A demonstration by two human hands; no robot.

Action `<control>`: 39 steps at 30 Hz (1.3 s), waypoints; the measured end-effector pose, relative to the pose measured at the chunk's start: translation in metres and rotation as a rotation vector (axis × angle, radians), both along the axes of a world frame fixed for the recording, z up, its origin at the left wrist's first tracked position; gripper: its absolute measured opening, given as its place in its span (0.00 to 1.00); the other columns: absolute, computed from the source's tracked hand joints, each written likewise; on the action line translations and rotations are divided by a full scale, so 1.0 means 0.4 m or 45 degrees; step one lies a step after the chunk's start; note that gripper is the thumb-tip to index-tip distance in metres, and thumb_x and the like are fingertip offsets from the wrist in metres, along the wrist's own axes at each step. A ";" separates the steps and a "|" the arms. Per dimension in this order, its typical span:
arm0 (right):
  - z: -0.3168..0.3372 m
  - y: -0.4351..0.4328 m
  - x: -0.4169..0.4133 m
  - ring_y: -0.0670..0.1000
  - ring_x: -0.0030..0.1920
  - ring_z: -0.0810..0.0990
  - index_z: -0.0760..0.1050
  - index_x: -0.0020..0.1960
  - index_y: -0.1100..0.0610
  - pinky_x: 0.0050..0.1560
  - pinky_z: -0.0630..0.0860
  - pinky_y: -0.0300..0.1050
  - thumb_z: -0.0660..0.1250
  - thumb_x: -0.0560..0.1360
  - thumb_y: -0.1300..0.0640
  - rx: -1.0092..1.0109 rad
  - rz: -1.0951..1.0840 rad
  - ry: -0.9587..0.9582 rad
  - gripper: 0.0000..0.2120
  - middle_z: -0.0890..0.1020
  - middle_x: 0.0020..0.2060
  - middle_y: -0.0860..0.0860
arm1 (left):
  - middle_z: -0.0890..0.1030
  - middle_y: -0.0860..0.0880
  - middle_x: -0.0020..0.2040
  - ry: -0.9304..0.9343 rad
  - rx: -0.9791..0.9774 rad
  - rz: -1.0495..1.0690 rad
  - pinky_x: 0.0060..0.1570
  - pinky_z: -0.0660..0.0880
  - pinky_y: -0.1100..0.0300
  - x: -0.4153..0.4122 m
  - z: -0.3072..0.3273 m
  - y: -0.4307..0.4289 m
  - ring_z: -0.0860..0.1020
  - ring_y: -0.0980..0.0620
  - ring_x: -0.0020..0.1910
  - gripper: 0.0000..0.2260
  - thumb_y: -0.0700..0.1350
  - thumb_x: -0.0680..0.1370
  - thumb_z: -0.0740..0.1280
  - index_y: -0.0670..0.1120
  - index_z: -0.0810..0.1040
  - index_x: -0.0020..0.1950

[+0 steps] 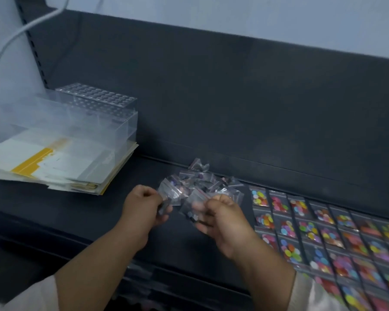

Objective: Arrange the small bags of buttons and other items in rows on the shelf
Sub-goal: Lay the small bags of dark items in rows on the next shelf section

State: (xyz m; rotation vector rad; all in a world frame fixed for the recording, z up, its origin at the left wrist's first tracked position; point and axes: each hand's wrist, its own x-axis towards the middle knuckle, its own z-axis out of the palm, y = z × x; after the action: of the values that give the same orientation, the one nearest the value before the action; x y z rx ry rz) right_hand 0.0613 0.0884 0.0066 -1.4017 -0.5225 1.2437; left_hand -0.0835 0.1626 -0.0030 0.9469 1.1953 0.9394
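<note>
- Left hand [142, 209]: fingers curled, pinching a small clear bag [166, 206] over the shelf [76, 212].
- Right hand [222, 221]: pinching a second bag [190, 208]; contents blurred.
- Loose pile [198, 180] just behind both hands.
- Button bags [323, 234] in flat rows, right of the pile.

On the dark grey shelf [76, 221], the left hand [142, 207] pinches a small clear plastic bag [165, 206]. The right hand [222, 223] grips a second clear bag [192, 213]. A loose pile of clear bags [200, 178] lies at their 12 o'clock. Rows of bright-button bags [312, 232] lie at 4 o'clock, and clear plastic boxes [94, 113] on yellow-striped papers [43, 167] sit at 9 o'clock.
</note>
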 end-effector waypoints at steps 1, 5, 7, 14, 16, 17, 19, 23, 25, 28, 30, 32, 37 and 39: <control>0.007 -0.022 0.016 0.53 0.45 0.80 0.65 0.39 0.52 0.45 0.77 0.49 0.60 0.77 0.63 0.006 -0.029 0.035 0.10 0.84 0.44 0.53 | 0.81 0.41 0.45 -0.026 -0.006 -0.043 0.33 0.77 0.57 0.015 0.011 -0.022 0.82 0.49 0.37 0.04 0.36 0.77 0.64 0.44 0.71 0.47; 0.031 -0.143 0.091 0.56 0.44 0.83 0.67 0.48 0.55 0.37 0.79 0.48 0.60 0.77 0.64 0.015 -0.157 0.087 0.05 0.84 0.45 0.56 | 0.81 0.44 0.48 -0.144 -0.041 -0.272 0.37 0.77 0.58 0.105 0.055 -0.137 0.82 0.48 0.41 0.06 0.36 0.76 0.66 0.44 0.74 0.52; 0.044 -0.226 0.133 0.57 0.42 0.83 0.68 0.51 0.57 0.35 0.78 0.47 0.60 0.76 0.64 0.029 -0.215 0.096 0.06 0.84 0.45 0.57 | 0.82 0.44 0.47 -0.181 -0.046 -0.414 0.41 0.77 0.58 0.160 0.070 -0.212 0.82 0.48 0.43 0.06 0.34 0.75 0.67 0.43 0.75 0.51; 0.087 -0.609 0.283 0.52 0.32 0.81 0.72 0.58 0.61 0.29 0.75 0.41 0.59 0.76 0.64 0.054 -0.460 0.208 0.12 0.83 0.35 0.55 | 0.84 0.45 0.46 -0.145 -0.009 -0.769 0.40 0.77 0.57 0.392 0.097 -0.542 0.82 0.49 0.42 0.10 0.34 0.72 0.70 0.44 0.79 0.51; 0.091 -0.736 0.327 0.50 0.29 0.81 0.72 0.59 0.62 0.30 0.75 0.41 0.61 0.74 0.66 0.065 -0.518 0.217 0.14 0.82 0.31 0.53 | 0.83 0.45 0.44 -0.151 0.011 -0.837 0.39 0.76 0.57 0.462 0.100 -0.660 0.80 0.50 0.39 0.09 0.33 0.72 0.70 0.45 0.78 0.49; 0.094 -0.800 0.347 0.50 0.29 0.81 0.72 0.60 0.63 0.31 0.76 0.41 0.62 0.73 0.67 0.079 -0.546 0.212 0.15 0.82 0.32 0.54 | 0.83 0.46 0.43 -0.160 0.017 -0.873 0.39 0.75 0.58 0.496 0.100 -0.718 0.80 0.50 0.38 0.09 0.33 0.72 0.70 0.45 0.78 0.48; 0.098 -0.927 0.383 0.50 0.30 0.81 0.73 0.54 0.63 0.31 0.76 0.40 0.63 0.73 0.68 0.109 -0.612 0.197 0.11 0.82 0.33 0.55 | 0.82 0.46 0.41 -0.161 0.047 -0.962 0.38 0.75 0.58 0.562 0.097 -0.829 0.79 0.50 0.36 0.09 0.32 0.72 0.69 0.45 0.78 0.47; 0.101 -1.160 0.440 0.50 0.32 0.78 0.74 0.51 0.60 0.33 0.75 0.39 0.64 0.72 0.69 0.124 -0.785 0.124 0.10 0.80 0.35 0.56 | 0.79 0.45 0.37 -0.186 0.035 -1.105 0.36 0.75 0.59 0.680 0.101 -1.039 0.76 0.50 0.34 0.09 0.30 0.73 0.65 0.44 0.76 0.42; 0.097 -1.263 0.475 0.51 0.33 0.78 0.74 0.55 0.62 0.34 0.76 0.39 0.63 0.72 0.68 0.127 -0.895 0.094 0.12 0.80 0.36 0.56 | 0.78 0.45 0.36 -0.160 0.044 -1.160 0.33 0.74 0.60 0.729 0.103 -1.136 0.75 0.50 0.33 0.10 0.30 0.73 0.65 0.45 0.75 0.40; 0.092 -1.384 0.526 0.54 0.39 0.78 0.72 0.51 0.59 0.41 0.77 0.45 0.66 0.72 0.67 0.157 -1.037 0.065 0.09 0.79 0.40 0.58 | 0.78 0.45 0.37 -0.128 0.102 -1.256 0.37 0.73 0.58 0.790 0.108 -1.252 0.75 0.50 0.33 0.07 0.33 0.73 0.68 0.44 0.76 0.42; 0.090 -1.439 0.555 0.55 0.42 0.76 0.71 0.51 0.59 0.45 0.76 0.48 0.68 0.71 0.67 0.194 -1.064 0.042 0.11 0.76 0.42 0.59 | 0.78 0.46 0.37 -0.109 0.154 -1.318 0.34 0.70 0.59 0.825 0.114 -1.310 0.73 0.52 0.32 0.06 0.34 0.72 0.69 0.44 0.76 0.42; 0.085 -1.473 0.578 0.53 0.39 0.74 0.74 0.52 0.62 0.42 0.75 0.46 0.69 0.70 0.68 0.189 -1.054 -0.024 0.11 0.76 0.40 0.58 | 0.79 0.47 0.37 -0.070 0.194 -1.374 0.34 0.68 0.60 0.857 0.117 -1.352 0.74 0.51 0.35 0.06 0.35 0.70 0.71 0.45 0.77 0.41; 0.069 -1.510 0.671 0.48 0.28 0.70 0.77 0.49 0.64 0.35 0.71 0.44 0.67 0.70 0.71 0.139 -1.166 -0.058 0.09 0.76 0.33 0.56 | 0.81 0.45 0.38 0.008 0.193 -1.519 0.37 0.70 0.59 0.978 0.097 -1.380 0.76 0.50 0.36 0.07 0.34 0.70 0.70 0.45 0.78 0.41; 0.067 -1.515 0.736 0.49 0.29 0.70 0.77 0.47 0.63 0.34 0.70 0.43 0.66 0.70 0.72 0.091 -1.223 -0.104 0.08 0.77 0.32 0.57 | 0.80 0.45 0.35 0.029 0.183 -1.580 0.31 0.69 0.61 1.047 0.089 -1.380 0.74 0.51 0.31 0.07 0.33 0.70 0.69 0.44 0.77 0.40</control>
State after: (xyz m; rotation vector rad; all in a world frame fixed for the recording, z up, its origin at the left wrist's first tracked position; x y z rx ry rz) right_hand 0.3558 -0.5177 0.0333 -1.3767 0.0834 0.3857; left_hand 0.3353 -0.3894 0.0327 1.5166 0.3592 -0.0011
